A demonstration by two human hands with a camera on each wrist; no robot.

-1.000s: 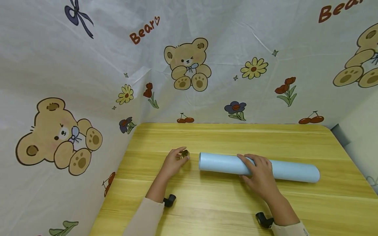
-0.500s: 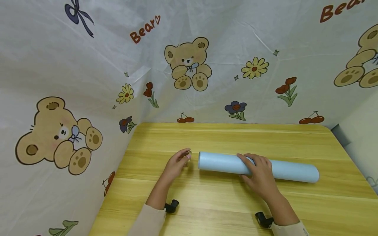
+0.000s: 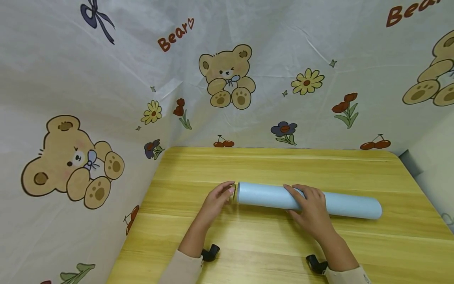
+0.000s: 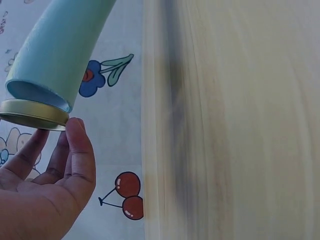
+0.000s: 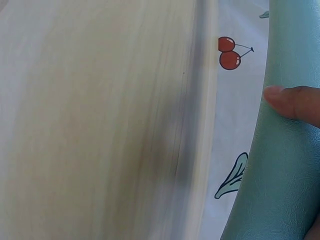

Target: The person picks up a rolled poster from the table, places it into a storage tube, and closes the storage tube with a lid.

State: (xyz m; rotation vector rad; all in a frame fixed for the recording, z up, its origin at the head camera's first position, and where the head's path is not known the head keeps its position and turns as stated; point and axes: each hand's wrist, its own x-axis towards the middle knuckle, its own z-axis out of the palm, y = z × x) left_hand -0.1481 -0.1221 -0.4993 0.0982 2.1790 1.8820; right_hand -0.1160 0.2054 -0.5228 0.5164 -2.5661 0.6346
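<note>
A long light-blue tube (image 3: 266, 195) is held level above the table by my right hand (image 3: 310, 209), whose fingers and thumb curl round its middle. In the right wrist view the thumb lies along the tube's textured side (image 5: 280, 165). My left hand (image 3: 216, 201) pinches a gold metal cap (image 4: 35, 114) by its edge. The left wrist view has the cap right at the tube's open end (image 4: 40, 94), slightly tilted, with a gap along part of the rim. Whether they touch elsewhere, I cannot tell.
Both hands are over a wood-grain table (image 3: 262, 244). A white cloth (image 3: 269, 47) printed with bears and flowers hangs behind it and on the left. Black curved pieces show at the left wrist (image 3: 211, 253) and the right wrist (image 3: 315, 264).
My left hand has moved right with the gold cap, from a short way off up to the tube's open end, turning the cap edge-on. The right hand and tube have stayed almost still.
</note>
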